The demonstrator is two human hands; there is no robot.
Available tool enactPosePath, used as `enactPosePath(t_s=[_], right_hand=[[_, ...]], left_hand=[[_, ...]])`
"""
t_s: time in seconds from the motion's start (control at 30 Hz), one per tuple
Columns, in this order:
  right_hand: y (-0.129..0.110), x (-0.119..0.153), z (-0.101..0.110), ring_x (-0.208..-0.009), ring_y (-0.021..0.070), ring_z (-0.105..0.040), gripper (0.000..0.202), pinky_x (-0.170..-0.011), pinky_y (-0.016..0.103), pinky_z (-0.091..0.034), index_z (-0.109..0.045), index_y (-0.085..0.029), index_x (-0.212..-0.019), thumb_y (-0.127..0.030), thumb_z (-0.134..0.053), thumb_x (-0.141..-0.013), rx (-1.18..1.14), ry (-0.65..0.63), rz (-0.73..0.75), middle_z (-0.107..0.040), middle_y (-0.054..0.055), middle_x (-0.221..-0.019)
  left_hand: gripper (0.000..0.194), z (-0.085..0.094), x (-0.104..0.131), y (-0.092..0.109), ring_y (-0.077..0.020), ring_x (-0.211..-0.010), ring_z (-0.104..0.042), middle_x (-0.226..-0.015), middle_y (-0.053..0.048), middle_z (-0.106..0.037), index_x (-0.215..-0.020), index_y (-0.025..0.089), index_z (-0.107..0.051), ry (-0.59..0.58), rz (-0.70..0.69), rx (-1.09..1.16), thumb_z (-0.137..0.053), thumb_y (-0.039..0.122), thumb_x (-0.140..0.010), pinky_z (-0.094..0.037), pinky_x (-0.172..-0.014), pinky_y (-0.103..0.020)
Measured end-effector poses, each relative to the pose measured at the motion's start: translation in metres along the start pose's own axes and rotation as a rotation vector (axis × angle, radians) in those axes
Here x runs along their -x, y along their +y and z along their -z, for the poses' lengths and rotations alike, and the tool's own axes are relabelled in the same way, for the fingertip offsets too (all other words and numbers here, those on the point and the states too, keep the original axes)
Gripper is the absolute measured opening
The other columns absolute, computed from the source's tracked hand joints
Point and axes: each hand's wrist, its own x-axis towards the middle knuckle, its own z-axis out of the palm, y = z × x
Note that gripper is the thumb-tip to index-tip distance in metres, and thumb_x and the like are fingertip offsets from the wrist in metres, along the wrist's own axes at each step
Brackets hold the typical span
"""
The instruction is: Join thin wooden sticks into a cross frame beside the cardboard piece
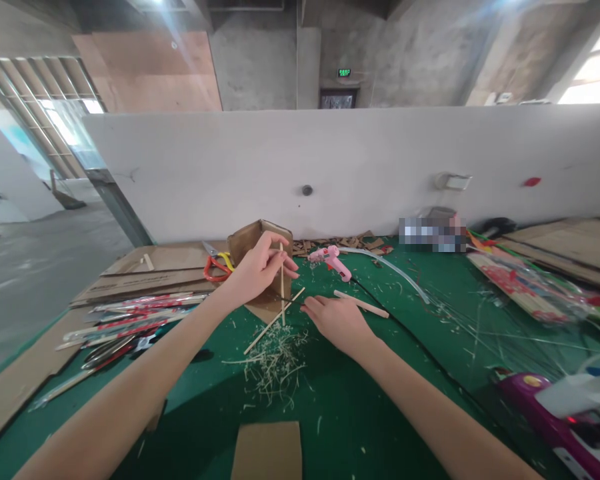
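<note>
My left hand (264,267) pinches the upper part of a thin upright wooden stick (283,293), in front of an open cardboard box (247,241). Low on the table beside it, my right hand (337,320) has its fingers closed on a thin dark tool (294,301), whose tip reaches toward the upright stick; the tool's kind is unclear. A second thin stick (263,335) slants across behind or against the upright one. Under both lies a heap of pale wood shavings (276,367).
Orange-and-yellow scissors (217,267) and packaged sticks (130,320) lie left. A pink glue gun (334,260) with a black cable and a thicker wooden stick (363,304) are right. A cardboard piece (269,453) lies in front; a purple power strip (545,407) is at the right.
</note>
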Motion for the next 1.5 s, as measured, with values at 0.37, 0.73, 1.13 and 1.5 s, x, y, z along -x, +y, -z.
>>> enactPosePath(t_s=[0.37,0.73,1.13,1.5], right_hand=[[-0.003,0.002,-0.005,-0.065,0.0105,-0.056,0.034,-0.054,0.024,-0.023,-0.057,-0.019,-0.082,-0.033,-0.029,-0.094,-0.025,-0.034,0.023,-0.063,0.004,-0.072],[-0.006,0.006,-0.010,-0.058,0.0100,-0.055,0.035,-0.050,0.025,-0.019,-0.056,-0.021,-0.081,-0.037,-0.028,-0.094,-0.039,-0.111,0.039,-0.063,0.001,-0.071],[-0.010,0.005,-0.011,-0.055,0.0095,-0.054,0.035,-0.049,0.027,-0.016,-0.056,-0.021,-0.084,-0.037,-0.026,-0.094,-0.036,-0.090,-0.012,-0.062,0.001,-0.069],[-0.011,0.005,-0.012,-0.055,0.0103,-0.055,0.035,-0.049,0.026,-0.015,-0.054,-0.021,-0.082,-0.039,-0.027,-0.094,-0.046,-0.091,-0.008,-0.064,0.001,-0.070]], left_hand=[[0.012,0.000,0.001,0.004,-0.0162,-0.070,-0.066,-0.081,-0.004,-0.064,-0.101,0.020,-0.036,-0.013,-0.002,0.008,-0.038,0.027,-0.091,-0.051,-0.072,-0.033],[0.014,0.000,0.000,-0.001,-0.0160,-0.069,-0.067,-0.079,-0.003,-0.063,-0.103,0.020,-0.036,-0.005,0.002,0.016,-0.038,0.027,-0.091,-0.051,-0.070,-0.032],[0.015,0.001,-0.001,-0.004,-0.0154,-0.068,-0.066,-0.080,-0.004,-0.064,-0.103,0.020,-0.035,-0.007,0.005,0.039,-0.038,0.026,-0.091,-0.051,-0.068,-0.029],[0.015,0.001,-0.001,-0.003,-0.0157,-0.069,-0.066,-0.081,-0.005,-0.064,-0.104,0.020,-0.035,-0.012,0.005,0.029,-0.038,0.026,-0.090,-0.051,-0.069,-0.029]])
